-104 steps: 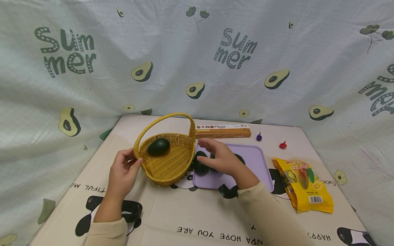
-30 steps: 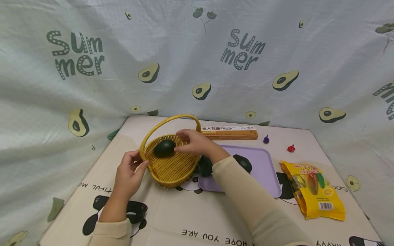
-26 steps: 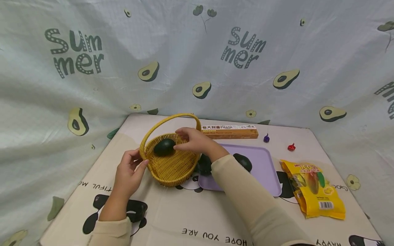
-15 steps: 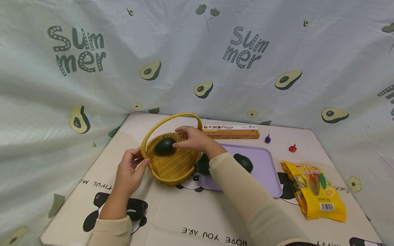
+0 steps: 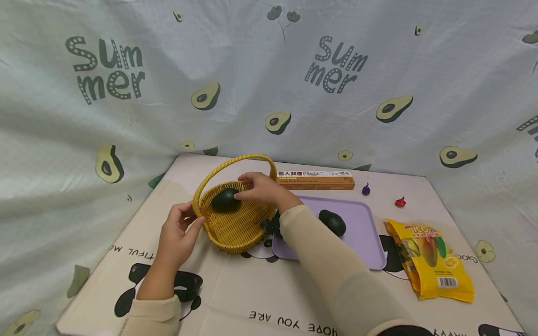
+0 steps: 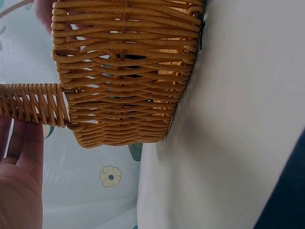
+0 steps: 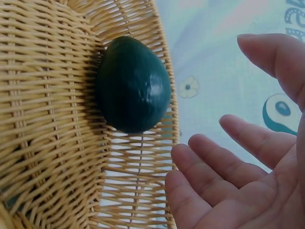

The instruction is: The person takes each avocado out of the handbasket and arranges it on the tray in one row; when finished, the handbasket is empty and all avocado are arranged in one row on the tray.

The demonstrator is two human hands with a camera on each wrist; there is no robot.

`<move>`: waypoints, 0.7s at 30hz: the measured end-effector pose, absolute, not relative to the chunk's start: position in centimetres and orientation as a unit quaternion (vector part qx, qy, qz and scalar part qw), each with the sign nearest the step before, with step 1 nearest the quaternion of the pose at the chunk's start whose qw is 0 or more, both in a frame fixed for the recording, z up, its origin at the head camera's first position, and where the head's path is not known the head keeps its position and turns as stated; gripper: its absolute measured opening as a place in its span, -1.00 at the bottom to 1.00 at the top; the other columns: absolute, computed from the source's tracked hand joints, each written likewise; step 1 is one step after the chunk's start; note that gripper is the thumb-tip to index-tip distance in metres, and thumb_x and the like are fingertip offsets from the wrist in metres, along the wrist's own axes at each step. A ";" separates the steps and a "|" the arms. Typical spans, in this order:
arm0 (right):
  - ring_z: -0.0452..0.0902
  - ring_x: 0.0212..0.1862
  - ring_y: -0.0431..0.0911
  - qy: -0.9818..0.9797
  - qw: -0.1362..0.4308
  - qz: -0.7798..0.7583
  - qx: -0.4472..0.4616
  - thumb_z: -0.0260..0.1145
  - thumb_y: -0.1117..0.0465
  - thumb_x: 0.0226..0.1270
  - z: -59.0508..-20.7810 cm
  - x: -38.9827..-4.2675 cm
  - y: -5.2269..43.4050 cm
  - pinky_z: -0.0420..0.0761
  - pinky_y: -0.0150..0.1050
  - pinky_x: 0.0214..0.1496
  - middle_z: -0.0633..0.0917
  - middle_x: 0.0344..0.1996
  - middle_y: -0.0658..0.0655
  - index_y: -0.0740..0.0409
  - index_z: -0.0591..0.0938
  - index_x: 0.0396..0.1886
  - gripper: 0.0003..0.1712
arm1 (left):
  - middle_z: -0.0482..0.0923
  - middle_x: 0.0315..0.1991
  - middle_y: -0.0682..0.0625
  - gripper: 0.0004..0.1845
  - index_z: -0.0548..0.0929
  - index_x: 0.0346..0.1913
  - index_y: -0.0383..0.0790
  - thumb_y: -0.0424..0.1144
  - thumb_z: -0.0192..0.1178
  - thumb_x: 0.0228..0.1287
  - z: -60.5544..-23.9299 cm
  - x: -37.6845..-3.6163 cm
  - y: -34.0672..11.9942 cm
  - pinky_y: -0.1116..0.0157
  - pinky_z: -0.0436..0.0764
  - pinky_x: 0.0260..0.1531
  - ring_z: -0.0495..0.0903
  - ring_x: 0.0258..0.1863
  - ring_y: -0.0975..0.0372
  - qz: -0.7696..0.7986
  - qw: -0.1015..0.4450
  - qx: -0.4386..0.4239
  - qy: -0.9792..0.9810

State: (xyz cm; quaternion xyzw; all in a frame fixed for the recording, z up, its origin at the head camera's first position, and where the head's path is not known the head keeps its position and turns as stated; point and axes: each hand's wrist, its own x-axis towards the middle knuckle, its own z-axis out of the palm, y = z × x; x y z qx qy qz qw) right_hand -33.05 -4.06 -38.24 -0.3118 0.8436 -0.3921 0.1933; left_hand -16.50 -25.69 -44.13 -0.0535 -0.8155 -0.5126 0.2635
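A yellow wicker basket (image 5: 235, 228) with an arched handle stands left of centre, with a dark green avocado (image 5: 225, 200) lying inside against its far-left wall. My left hand (image 5: 176, 238) holds the foot of the handle between fingers and thumb; in the left wrist view its fingers (image 6: 28, 143) touch the handle's woven strip. Over the basket's right side is my right hand (image 5: 265, 189). In the right wrist view the right hand (image 7: 238, 176) has its fingers spread, apart from the avocado (image 7: 134, 86).
Beside the basket lies a lilac tray (image 5: 357, 233) bearing another avocado (image 5: 332, 223); a dark item (image 5: 273, 226) there is partly hidden by my right sleeve. Behind is a pasta box (image 5: 315, 180). Purple (image 5: 366, 189) and red wrapped pieces (image 5: 400, 202) and a yellow mango packet (image 5: 430, 261) are rightward.
My right hand has moved left from above the tray to above the basket. Within the last second it has shifted only slightly. My left hand stays at the handle.
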 end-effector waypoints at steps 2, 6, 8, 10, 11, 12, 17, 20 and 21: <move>0.45 0.41 0.06 0.841 0.200 -0.397 -0.309 0.45 -0.03 0.34 -38.4 -33.1 -4.3 0.52 -0.01 0.45 0.53 0.38 0.20 0.10 0.44 0.47 -0.23 | 0.50 0.19 -0.28 -0.54 0.38 0.24 -0.38 -0.55 0.25 0.36 -44.1 -16.5 -25.7 0.61 0.51 0.20 0.56 0.22 -0.05 -0.515 0.262 -0.052 -0.814; 0.41 0.44 0.07 0.838 0.216 -0.399 -0.303 0.42 -0.03 0.37 -38.7 -33.3 -4.8 0.50 0.00 0.47 0.50 0.41 0.21 0.09 0.43 0.47 -0.25 | 0.50 0.20 -0.27 -0.56 0.37 0.25 -0.39 -0.54 0.24 0.38 -44.0 -16.4 -25.7 0.62 0.50 0.21 0.55 0.22 -0.06 -0.516 0.259 -0.051 -0.815; 0.39 0.45 0.09 0.839 0.222 -0.393 -0.303 0.41 -0.03 0.39 -38.9 -33.4 -5.1 0.49 0.01 0.47 0.49 0.41 0.23 0.09 0.42 0.48 -0.26 | 0.50 0.19 -0.28 -0.56 0.37 0.24 -0.41 -0.54 0.24 0.38 -44.1 -16.5 -25.7 0.62 0.50 0.20 0.56 0.21 -0.01 -0.518 0.260 -0.054 -0.813; 0.39 0.45 0.10 0.841 0.227 -0.387 -0.303 0.40 -0.03 0.40 -39.0 -33.4 -5.4 0.50 0.03 0.46 0.49 0.42 0.24 0.08 0.42 0.49 -0.26 | 0.50 0.18 -0.31 -0.57 0.38 0.23 -0.43 -0.56 0.23 0.37 -44.2 -16.5 -25.7 0.62 0.50 0.20 0.57 0.20 0.10 -0.521 0.264 -0.059 -0.810; 0.39 0.45 0.10 0.842 0.229 -0.385 -0.302 0.40 -0.04 0.40 -39.1 -33.4 -5.6 0.50 0.03 0.45 0.48 0.41 0.25 0.07 0.42 0.49 -0.26 | 0.50 0.18 -0.32 -0.57 0.38 0.23 -0.44 -0.57 0.23 0.37 -44.2 -16.5 -25.7 0.62 0.50 0.20 0.57 0.19 0.18 -0.523 0.267 -0.061 -0.808; 0.39 0.44 0.10 0.842 0.231 -0.385 -0.300 0.40 -0.04 0.40 -39.2 -33.5 -5.7 0.51 0.04 0.44 0.48 0.41 0.25 0.06 0.42 0.49 -0.26 | 0.50 0.17 -0.33 -0.57 0.38 0.22 -0.45 -0.57 0.23 0.36 -44.2 -16.5 -25.7 0.62 0.50 0.20 0.56 0.18 0.26 -0.524 0.269 -0.064 -0.806; 0.41 0.42 0.09 0.841 0.238 -0.393 -0.285 0.40 0.00 0.41 -39.8 -33.7 -6.5 0.52 0.03 0.42 0.49 0.40 0.25 0.07 0.46 0.47 -0.30 | 0.50 0.16 -0.31 -0.59 0.39 0.23 -0.45 -0.55 0.22 0.39 -44.3 -16.5 -25.8 0.62 0.50 0.20 0.54 0.16 0.36 -0.527 0.272 -0.069 -0.802; 0.43 0.40 0.08 0.844 0.238 -0.393 -0.279 0.40 0.02 0.41 -40.0 -33.8 -6.8 0.53 0.02 0.41 0.51 0.38 0.25 0.07 0.47 0.45 -0.32 | 0.50 0.18 -0.29 -0.59 0.38 0.24 -0.43 -0.53 0.22 0.40 -44.3 -16.4 -25.7 0.62 0.50 0.21 0.55 0.19 0.19 -0.526 0.267 -0.065 -0.805; 0.44 0.39 0.08 0.844 0.238 -0.392 -0.277 0.40 0.03 0.41 -40.1 -33.8 -6.9 0.54 0.01 0.41 0.51 0.38 0.25 0.06 0.47 0.45 -0.33 | 0.50 0.19 -0.28 -0.59 0.38 0.24 -0.42 -0.53 0.22 0.40 -44.3 -16.4 -25.7 0.61 0.50 0.22 0.55 0.19 0.13 -0.526 0.266 -0.063 -0.805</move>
